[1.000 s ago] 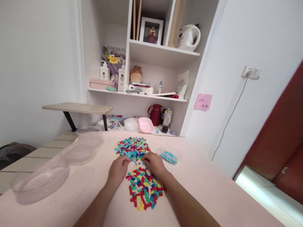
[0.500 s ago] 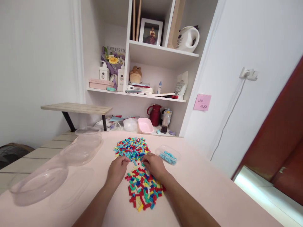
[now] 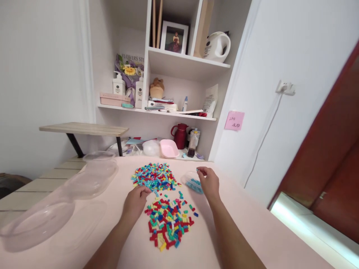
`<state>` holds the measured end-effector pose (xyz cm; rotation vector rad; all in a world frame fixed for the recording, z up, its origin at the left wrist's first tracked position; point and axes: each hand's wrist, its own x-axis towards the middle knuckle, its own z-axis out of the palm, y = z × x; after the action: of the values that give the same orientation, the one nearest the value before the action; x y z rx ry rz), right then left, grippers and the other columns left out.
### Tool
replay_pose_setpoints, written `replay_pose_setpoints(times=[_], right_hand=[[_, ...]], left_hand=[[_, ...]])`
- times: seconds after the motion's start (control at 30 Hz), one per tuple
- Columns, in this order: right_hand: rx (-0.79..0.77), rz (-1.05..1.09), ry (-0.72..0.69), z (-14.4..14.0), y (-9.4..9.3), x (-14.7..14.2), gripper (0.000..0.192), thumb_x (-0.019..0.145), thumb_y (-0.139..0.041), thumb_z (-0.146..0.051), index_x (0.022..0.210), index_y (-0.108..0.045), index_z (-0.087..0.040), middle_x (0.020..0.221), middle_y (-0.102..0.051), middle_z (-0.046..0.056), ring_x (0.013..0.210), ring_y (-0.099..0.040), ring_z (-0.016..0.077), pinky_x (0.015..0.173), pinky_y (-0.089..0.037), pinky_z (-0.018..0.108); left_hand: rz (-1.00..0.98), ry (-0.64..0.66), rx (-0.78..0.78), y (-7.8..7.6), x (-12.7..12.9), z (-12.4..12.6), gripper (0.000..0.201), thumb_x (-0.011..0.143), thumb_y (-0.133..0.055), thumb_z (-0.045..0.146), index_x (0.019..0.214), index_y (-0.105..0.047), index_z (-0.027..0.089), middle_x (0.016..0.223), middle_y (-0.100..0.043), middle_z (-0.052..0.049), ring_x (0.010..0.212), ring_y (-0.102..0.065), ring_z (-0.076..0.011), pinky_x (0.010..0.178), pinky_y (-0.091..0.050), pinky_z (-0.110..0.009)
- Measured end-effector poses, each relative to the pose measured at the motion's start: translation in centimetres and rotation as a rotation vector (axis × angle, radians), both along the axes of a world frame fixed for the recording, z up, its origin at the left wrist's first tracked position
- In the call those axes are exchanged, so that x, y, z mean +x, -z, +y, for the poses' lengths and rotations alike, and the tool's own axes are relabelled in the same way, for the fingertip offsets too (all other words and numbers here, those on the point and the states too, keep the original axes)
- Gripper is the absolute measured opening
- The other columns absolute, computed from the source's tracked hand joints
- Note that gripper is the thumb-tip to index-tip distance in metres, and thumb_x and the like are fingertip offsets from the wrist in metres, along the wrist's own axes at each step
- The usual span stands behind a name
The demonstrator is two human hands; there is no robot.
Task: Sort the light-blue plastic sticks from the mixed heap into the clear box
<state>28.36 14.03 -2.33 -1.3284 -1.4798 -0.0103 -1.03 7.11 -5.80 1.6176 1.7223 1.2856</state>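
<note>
My right hand [image 3: 209, 184] is raised over the right side of a clear plastic tub [image 3: 185, 180], thumb and fingers pinched on a small light blue toy brick [image 3: 198, 170]. Light blue bricks [image 3: 194, 185] lie inside that tub. My left hand [image 3: 136, 201] rests at the near left edge of a mixed pile of small toy bricks [image 3: 153, 175], fingers curled together; whatever is in them is hidden. Closer to me spreads a second, looser group of bricks [image 3: 168, 220], mostly red, green, yellow and blue.
Several clear plastic tubs [image 3: 42, 220] stand along the table's left side, beside a small wooden shelf [image 3: 84, 128]. Behind the bricks are a pink basin [image 3: 169, 148], a red jug [image 3: 180, 136] and a bottle of dark liquid [image 3: 193, 145].
My right hand has moved right, from between the two brick groups to above the clear tub. A few bricks now lie scattered where it was. My left hand stays nearly in place.
</note>
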Motion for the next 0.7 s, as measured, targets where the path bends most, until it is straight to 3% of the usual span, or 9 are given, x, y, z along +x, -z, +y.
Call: replay_pose_setpoints(times=[0.17, 0.37, 0.53, 0.7], right_hand=[[0.035, 0.033, -0.02, -0.3, 0.0, -1.0, 0.032, 0.084, -0.045, -0.032, 0.103, -0.068, -0.021, 0.094, -0.061, 0.005, 0.076, -0.059, 0.017, 0.074, -0.045, 0.032], [0.045, 0.019, -0.233, -0.7, 0.0, -2.9, 0.027, 0.086, -0.047, -0.03, 0.098, -0.07, -0.021, 0.089, -0.064, 0.005, 0.072, -0.058, 0.0169, 0.071, -0.046, 0.031], [-0.033, -0.019, -0.382, -1.0, 0.5, -4.6, 0.023, 0.087, -0.049, -0.025, 0.093, -0.071, -0.022, 0.085, -0.067, 0.003, 0.07, -0.059, 0.0163, 0.07, -0.047, 0.03], [-0.14, -0.213, -0.518, -1.7, 1.5, -6.6, 0.024, 0.086, -0.052, -0.014, 0.094, -0.072, -0.025, 0.091, -0.067, 0.003, 0.085, -0.062, 0.0167, 0.079, -0.047, 0.028]], left_hand=[[0.001, -0.002, 0.004, 0.1, -0.2, 0.2, 0.028, 0.076, -0.042, 0.021, 0.076, -0.07, 0.023, 0.087, -0.073, -0.001, 0.078, -0.067, -0.0152, 0.066, -0.05, -0.024], [0.016, 0.016, -0.01, -0.1, -0.3, 0.1, 0.026, 0.074, -0.044, 0.024, 0.076, -0.07, 0.024, 0.085, -0.073, 0.0, 0.075, -0.067, -0.0155, 0.067, -0.051, -0.025], [0.03, 0.02, -0.023, -0.4, -0.3, 0.0, 0.026, 0.073, -0.043, 0.024, 0.076, -0.069, 0.024, 0.084, -0.073, 0.001, 0.071, -0.066, -0.0149, 0.066, -0.051, -0.025], [0.049, 0.019, -0.022, -0.1, -0.2, 0.2, 0.028, 0.074, -0.043, 0.021, 0.076, -0.07, 0.024, 0.086, -0.074, 0.001, 0.077, -0.068, -0.0153, 0.067, -0.051, -0.024]])
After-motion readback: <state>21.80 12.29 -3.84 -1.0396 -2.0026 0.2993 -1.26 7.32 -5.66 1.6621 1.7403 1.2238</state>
